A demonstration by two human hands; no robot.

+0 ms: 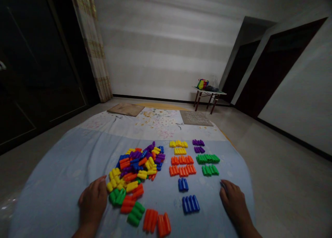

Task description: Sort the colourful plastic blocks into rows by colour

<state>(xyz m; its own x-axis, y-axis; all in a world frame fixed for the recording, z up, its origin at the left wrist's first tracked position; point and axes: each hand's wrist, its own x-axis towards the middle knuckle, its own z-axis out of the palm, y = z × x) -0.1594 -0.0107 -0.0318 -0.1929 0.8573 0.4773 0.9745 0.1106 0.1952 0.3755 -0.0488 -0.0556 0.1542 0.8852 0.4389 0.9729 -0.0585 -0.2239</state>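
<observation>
My left hand (pixel 93 198) rests on the blue cloth, fingers loosely bent and apart, holding nothing that I can see. Beside it spreads a mixed pile of plastic building pieces (pixel 137 162), shaped like short rounded tubes joined side by side. Yellow pieces (pixel 114 179) and green pieces (pixel 118 196) lie closest to that hand. On the right, my right hand (pixel 234 198) lies with its fingers loosely bent and slightly apart, nothing clearly in it. Near it are sorted rows: blue pieces (pixel 191 204), green pieces (pixel 210 170), orange pieces (pixel 183 170), yellow pieces (pixel 178 144) and purple pieces (pixel 198 142).
The table wears a blue and floral cloth (pixel 158 125). A brown board (pixel 126 109) lies at its far left and a greyish board (pixel 196 118) at its far right. Beyond stands a small table (pixel 220 92) bearing a colourful bag (pixel 202 84). Loose orange pieces (pixel 150 220) lie at the front.
</observation>
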